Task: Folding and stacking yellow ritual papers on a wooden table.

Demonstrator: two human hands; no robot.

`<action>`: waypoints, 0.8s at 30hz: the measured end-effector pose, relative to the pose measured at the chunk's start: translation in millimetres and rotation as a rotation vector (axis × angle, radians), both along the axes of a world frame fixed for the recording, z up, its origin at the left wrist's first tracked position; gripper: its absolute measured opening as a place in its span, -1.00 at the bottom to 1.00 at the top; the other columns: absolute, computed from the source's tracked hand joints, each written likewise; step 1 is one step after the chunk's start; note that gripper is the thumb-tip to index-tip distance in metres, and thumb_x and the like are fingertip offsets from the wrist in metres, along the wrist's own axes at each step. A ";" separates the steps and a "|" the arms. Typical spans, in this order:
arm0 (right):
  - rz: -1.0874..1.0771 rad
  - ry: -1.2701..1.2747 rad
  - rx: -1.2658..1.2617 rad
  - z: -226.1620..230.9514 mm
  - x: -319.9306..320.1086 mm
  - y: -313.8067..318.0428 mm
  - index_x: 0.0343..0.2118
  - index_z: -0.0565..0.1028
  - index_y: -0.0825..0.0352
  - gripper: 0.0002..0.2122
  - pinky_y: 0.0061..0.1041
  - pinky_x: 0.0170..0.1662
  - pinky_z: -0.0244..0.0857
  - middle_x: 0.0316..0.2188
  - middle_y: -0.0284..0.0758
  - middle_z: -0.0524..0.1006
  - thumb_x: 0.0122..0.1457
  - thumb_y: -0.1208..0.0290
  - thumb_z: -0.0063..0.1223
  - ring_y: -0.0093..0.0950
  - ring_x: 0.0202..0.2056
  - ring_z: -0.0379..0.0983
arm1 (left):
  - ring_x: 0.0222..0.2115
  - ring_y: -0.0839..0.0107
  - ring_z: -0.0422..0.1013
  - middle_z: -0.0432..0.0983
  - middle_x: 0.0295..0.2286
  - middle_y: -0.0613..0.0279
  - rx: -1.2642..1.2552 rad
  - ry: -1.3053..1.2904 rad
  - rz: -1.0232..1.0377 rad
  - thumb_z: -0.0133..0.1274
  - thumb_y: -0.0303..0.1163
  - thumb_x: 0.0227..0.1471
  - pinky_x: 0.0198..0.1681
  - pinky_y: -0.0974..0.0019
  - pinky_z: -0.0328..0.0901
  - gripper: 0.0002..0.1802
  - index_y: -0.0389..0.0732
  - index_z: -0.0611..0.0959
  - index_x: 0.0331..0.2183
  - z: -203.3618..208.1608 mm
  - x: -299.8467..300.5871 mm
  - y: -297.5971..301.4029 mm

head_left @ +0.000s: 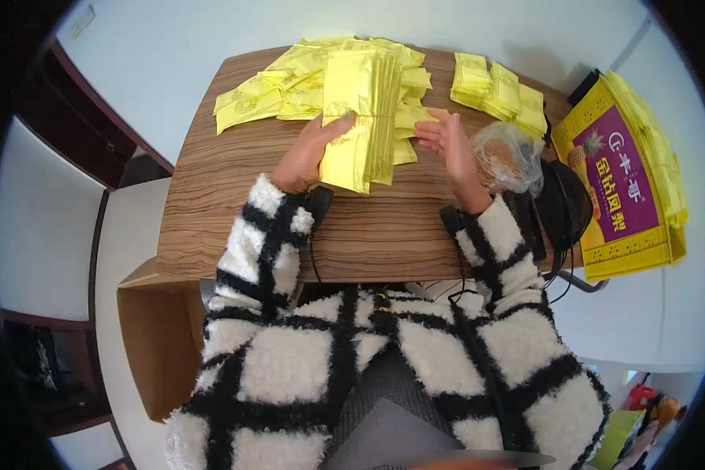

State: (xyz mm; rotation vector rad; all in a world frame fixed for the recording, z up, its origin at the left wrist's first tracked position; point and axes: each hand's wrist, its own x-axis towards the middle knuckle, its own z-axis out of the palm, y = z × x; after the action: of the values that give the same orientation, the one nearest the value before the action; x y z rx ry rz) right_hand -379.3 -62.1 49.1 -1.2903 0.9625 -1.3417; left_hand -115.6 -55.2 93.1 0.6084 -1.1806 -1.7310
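Fuzzy black-and-white checked jacket (282,364) fabric lies nearest. Over the brown wood-grain tabletop (368,247), the left hand (307,157) grips a stack of flat yellow packets (351,149), presumably keeping their edges aligned; the right hand (454,153) spreads, apparently empty, beside it.

Large lettering is printed on the purple panel (612,145) of the yellow carton (646,241): a round white emblem and white characters are set in one line, and bigger yellow characters are set alongside. Faint markings are borne by the stack of yellow packets (351,160) and the spread-out yellow packets (247,107), but they cannot be made out.
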 end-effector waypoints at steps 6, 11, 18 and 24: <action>0.067 0.048 0.144 10.0 22.5 12.3 0.23 0.16 0.35 -0.40 -0.45 0.05 0.25 0.01 -0.12 0.44 0.36 -0.08 -0.41 -0.37 0.01 0.41 | -0.05 0.20 0.45 0.45 -0.02 0.02 0.316 0.509 -0.193 -0.18 -0.01 0.27 -0.01 0.11 0.41 -0.38 -0.29 0.34 0.14 -16.0 -10.0 -5.0; 0.109 0.037 0.197 34.6 44.1 26.9 0.27 0.02 0.37 -0.35 -0.46 0.05 0.25 0.06 -0.13 0.39 0.32 -0.04 -0.22 -0.37 0.03 0.38 | -0.01 0.20 0.42 0.40 0.03 0.00 0.221 0.498 -0.229 -0.32 0.05 0.30 0.04 0.13 0.37 -0.35 -0.27 0.30 0.17 -18.7 -16.7 -2.8; 0.102 0.226 0.160 36.2 60.4 29.7 0.24 -0.01 0.48 -0.31 -0.40 0.07 0.28 0.04 -0.12 0.39 0.23 0.17 0.06 -0.32 0.05 0.37 | 0.02 0.18 0.38 0.34 0.07 -0.03 0.103 0.255 -0.164 -0.40 0.05 0.32 0.05 0.14 0.37 -0.33 -0.28 0.21 0.20 -22.0 -36.9 6.5; 0.377 -0.112 0.093 33.0 47.9 25.2 0.19 0.10 0.55 -0.40 -0.44 0.02 0.39 0.04 -0.08 0.39 0.22 0.28 0.04 -0.29 0.03 0.42 | 0.01 0.26 0.37 0.35 0.04 0.03 -0.033 0.132 -0.174 -0.41 0.08 0.32 0.07 0.21 0.31 -0.31 -0.28 0.20 0.21 -38.0 -33.7 1.0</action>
State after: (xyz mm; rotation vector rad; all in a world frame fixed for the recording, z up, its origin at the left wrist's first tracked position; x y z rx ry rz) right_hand -331.4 -36.9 82.1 -1.2388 0.6569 -1.0518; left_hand -149.3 -54.3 55.1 0.3742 -1.1960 -1.8633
